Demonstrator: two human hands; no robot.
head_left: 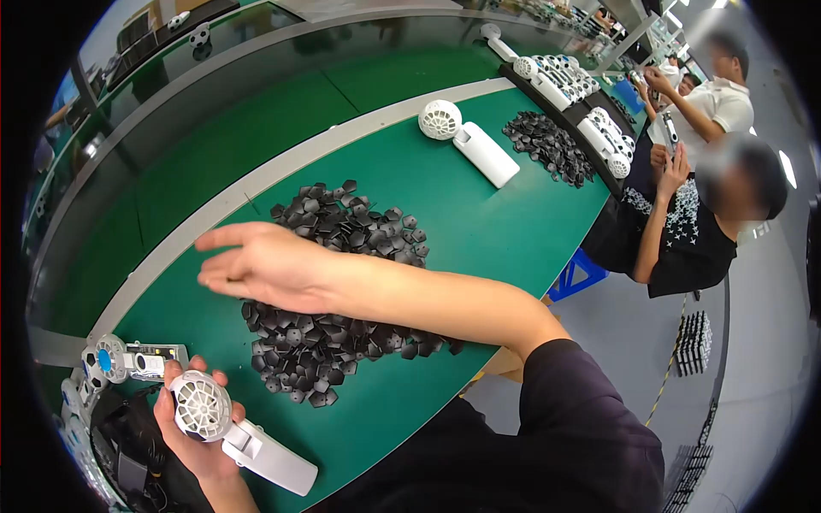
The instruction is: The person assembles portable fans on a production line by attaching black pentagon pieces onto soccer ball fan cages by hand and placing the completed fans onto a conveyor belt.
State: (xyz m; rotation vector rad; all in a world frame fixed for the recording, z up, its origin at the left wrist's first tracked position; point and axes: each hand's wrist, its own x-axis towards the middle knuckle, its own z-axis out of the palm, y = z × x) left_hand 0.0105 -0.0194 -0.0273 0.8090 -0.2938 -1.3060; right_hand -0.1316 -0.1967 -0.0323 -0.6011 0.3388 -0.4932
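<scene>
At the lower left, my left hand [190, 449] is wrapped round the ball-shaped grille head of a white handheld fan [272, 459], whose handle points down to the right. My right hand [267, 267] reaches across the table to the left, above a big pile of black five-sided pieces [308, 350]. Its fingers stretch out and stand apart, and I see nothing in them. The forearm hides part of the pile. Just beyond my left hand lies another fan with a partly open handle [152, 359] and a blue disc in its head.
A second white fan [486, 154] lies on the green table [410, 184]. Farther right are a smaller black pile [547, 147] and a dark tray [571, 115] of fans. A conveyor belt [231, 137] runs behind a raised rail. Co-workers [676, 231] sit at the right.
</scene>
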